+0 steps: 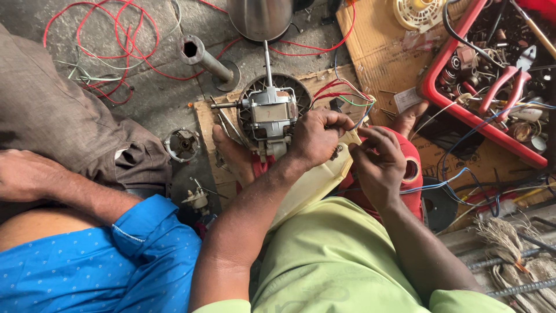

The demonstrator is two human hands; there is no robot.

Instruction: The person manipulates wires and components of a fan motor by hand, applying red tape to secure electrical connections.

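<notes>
Fan motor on board, tray rightward

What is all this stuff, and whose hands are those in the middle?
The picture comes from a camera on a person's head, looking down at their own hands. The left hand and right hand pinch some small part between them, too small to tell what. Beside the left hand sits a fan motor on a wooden board, with coloured wires coming off it. A red tray on the right holds pliers and small parts. Another person's arm, in a blue sleeve, rests at the left.
</notes>
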